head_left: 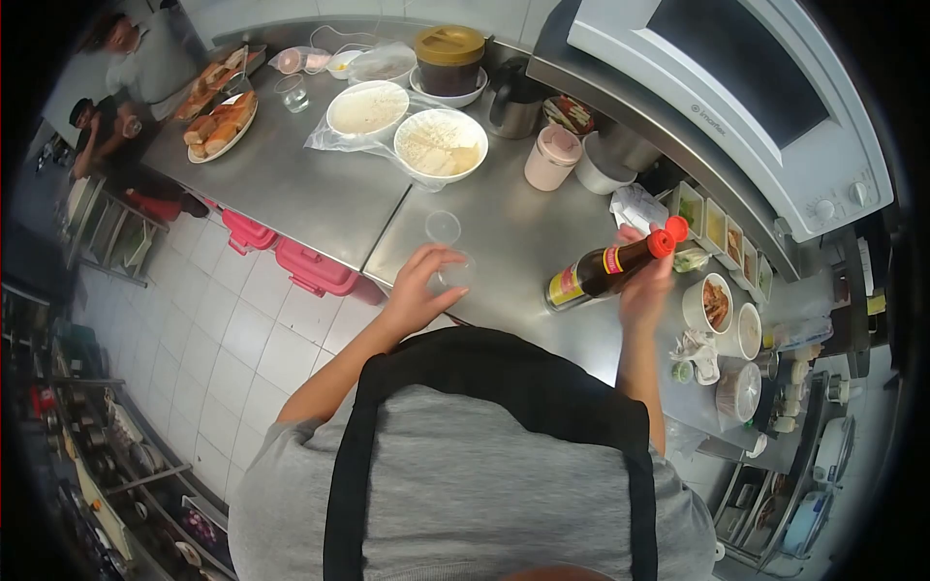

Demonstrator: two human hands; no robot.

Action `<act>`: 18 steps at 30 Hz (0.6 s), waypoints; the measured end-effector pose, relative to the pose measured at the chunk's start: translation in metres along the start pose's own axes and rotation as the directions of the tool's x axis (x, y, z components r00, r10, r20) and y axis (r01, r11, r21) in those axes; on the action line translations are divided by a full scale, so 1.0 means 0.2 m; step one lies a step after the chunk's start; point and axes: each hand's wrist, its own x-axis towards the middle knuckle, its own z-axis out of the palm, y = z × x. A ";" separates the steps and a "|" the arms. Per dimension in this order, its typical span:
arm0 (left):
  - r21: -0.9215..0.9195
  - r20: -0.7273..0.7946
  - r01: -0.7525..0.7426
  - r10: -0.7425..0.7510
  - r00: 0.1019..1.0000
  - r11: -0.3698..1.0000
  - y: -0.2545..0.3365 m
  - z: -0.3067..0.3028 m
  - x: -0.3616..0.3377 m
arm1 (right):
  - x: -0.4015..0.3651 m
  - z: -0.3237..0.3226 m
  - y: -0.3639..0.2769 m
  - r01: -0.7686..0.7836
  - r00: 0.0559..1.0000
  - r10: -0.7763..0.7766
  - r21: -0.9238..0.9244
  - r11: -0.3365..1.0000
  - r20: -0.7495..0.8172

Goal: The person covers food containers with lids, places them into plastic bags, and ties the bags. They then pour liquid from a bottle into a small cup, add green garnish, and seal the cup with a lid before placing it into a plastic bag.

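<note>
My right hand (pixel 647 283) grips a dark sauce bottle (pixel 601 272) with a red cap and a yellow label, held tilted above the steel counter (pixel 513 237). My left hand (pixel 418 283) rests on a small clear plastic cup (pixel 455 273) standing on the counter near its front edge. The cup's clear round lid (pixel 443 228) lies just behind it.
Two white bowls (pixel 441 145) of pale food sit on plastic wrap further back, beside a lidded brown jar, a steel jug and a pink cup. Small condiment tubs and bowls (pixel 717 302) line the right side. Plates of bread and two people are at far left. Pink boxes sit under the counter.
</note>
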 end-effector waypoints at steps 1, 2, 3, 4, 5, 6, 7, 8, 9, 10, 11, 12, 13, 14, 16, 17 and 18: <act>-0.012 0.014 0.014 -0.014 1.000 1.000 0.00 0.00 0.01 | -0.06 0.00 0.06 0.059 0.998 -0.064 -0.180 0.982 -0.020; -0.028 0.031 0.028 -0.027 0.999 0.999 0.01 0.01 0.03 | -0.14 -0.11 0.19 0.085 0.984 -0.049 -0.214 0.973 0.170; -0.046 0.050 0.041 -0.039 0.998 0.998 0.02 0.01 0.05 | -0.20 -0.08 0.26 0.108 0.993 -0.091 -0.286 0.952 0.072; -0.052 0.057 0.040 -0.037 0.998 0.998 0.03 0.03 0.08 | -0.21 -0.04 0.23 0.023 1.000 -0.015 -0.336 0.942 0.026; -0.057 0.062 0.041 -0.037 0.997 0.998 0.04 0.03 0.10 | -0.20 0.00 0.19 -0.064 0.998 0.060 -0.381 0.922 -0.022; -0.058 0.065 0.043 -0.039 0.997 0.997 0.05 0.04 0.12 | -0.18 0.00 0.19 -0.064 0.998 0.069 -0.418 0.906 -0.004; -0.078 0.048 0.028 -0.024 0.999 0.997 0.08 0.03 0.14 | -0.17 0.00 0.20 -0.062 0.997 0.078 -0.449 0.891 0.019; -0.093 0.027 0.013 -0.011 1.000 0.996 0.11 0.03 0.16 | -0.16 0.00 0.21 -0.074 0.993 0.105 -0.434 0.898 0.048; -0.106 0.003 -0.002 0.002 1.000 0.994 0.12 0.03 0.18 | -0.14 0.02 0.18 -0.037 0.986 0.114 -0.518 0.855 0.118; -0.137 -0.018 -0.007 0.004 1.000 0.991 0.12 0.03 0.19 | -0.12 0.05 0.11 0.006 0.974 0.129 -0.595 0.804 0.185; -0.169 -0.038 -0.013 0.007 0.999 0.986 0.11 0.04 0.20 | -0.11 0.07 0.06 0.055 0.957 0.150 -0.665 0.745 0.247; -0.203 -0.057 -0.023 0.011 0.998 0.979 0.10 0.04 0.20 | -0.11 0.09 0.03 0.107 0.946 0.140 -0.690 0.716 0.293; -0.165 -0.047 -0.019 0.012 0.999 0.986 0.09 0.04 0.21 | -0.11 0.09 0.00 0.122 0.929 0.177 -0.721 0.682 0.324; -0.127 -0.036 -0.017 0.013 0.999 0.992 0.09 0.03 0.21 | -0.12 0.09 -0.02 0.138 0.911 0.214 -0.750 0.646 0.353; -0.071 -0.008 -0.004 0.003 1.000 0.997 0.08 0.02 0.21 | -0.12 0.11 -0.10 0.187 0.880 0.266 -0.802 0.567 0.394; -0.054 0.009 0.007 -0.007 1.000 0.999 0.08 0.02 0.20 | -0.11 0.13 -0.13 0.174 0.864 0.320 -0.825 0.537 0.390; -0.039 0.027 0.019 -0.018 0.999 0.999 0.08 0.02 0.20 | -0.11 0.14 -0.16 0.159 0.845 0.374 -0.849 0.504 0.381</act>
